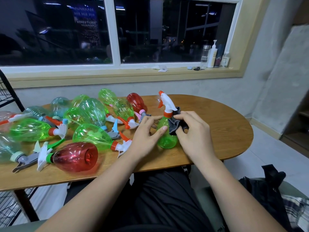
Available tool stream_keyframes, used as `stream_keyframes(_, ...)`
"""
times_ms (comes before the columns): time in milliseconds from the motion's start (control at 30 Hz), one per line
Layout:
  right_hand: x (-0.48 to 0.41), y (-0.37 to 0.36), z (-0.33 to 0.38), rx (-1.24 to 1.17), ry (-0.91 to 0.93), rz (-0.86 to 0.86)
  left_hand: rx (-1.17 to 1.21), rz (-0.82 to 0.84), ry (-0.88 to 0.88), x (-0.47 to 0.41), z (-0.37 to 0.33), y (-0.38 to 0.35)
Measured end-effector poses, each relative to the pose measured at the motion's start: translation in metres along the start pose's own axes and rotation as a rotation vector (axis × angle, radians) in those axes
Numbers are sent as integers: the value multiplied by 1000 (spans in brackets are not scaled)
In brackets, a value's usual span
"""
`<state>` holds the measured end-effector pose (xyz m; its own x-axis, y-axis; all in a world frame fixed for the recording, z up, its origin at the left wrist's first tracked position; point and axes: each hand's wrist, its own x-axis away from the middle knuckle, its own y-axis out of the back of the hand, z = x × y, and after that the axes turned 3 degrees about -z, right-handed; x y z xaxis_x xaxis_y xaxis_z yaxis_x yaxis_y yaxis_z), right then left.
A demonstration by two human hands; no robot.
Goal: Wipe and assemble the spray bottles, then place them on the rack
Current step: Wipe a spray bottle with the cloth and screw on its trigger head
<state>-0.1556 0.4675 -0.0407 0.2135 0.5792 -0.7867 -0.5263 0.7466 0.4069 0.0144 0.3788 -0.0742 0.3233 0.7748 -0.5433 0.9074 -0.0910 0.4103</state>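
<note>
Dark window panes and a pale sill back an oval wooden table [217,118] where the work is going on. The left hand [145,133] is wrapped round the waist of a small translucent green plastic spray bottle [167,140], thumb on the near side and fingers behind, holding it upright on its base. The right hand [192,131] pinches a crumpled dark grey cloth [175,125] and presses it against the bottle's right shoulder, just below the orange collar. A white trigger head with an orange nozzle [167,101] is already fitted above that collar, so this looks like the wiping step on an assembled bottle.

It appears empty, so it should be very light and apt to tip or skate on the smooth wood. Its thin wall will probably dent under a hard squeeze, and the glossy plastic may slip. The narrow waist or the stiff collar seems the surest hold. The trigger would likely give under a pull.

Left of the green bottle lies a heap of similar green, bluish and red bottles [93,113] on their sides, most with heads on. Nearest the person among them is a translucent red bottle with a green collar [75,156]. Far left of the green bottle, at the frame edge, stands a black wire rack [6,96]. Behind it and to the right, a few upright toiletry bottles [212,57] stand on the sill.
</note>
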Motion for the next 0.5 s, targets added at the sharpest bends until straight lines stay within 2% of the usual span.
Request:
stream_keyframes(300, 24, -6, -21, -48, -105, 44, 68, 1, 55, 2, -6, 0)
stream_keyframes(500, 29, -14, -39, 97, -233, 242, 60, -31, 82, 2, -2, 0)
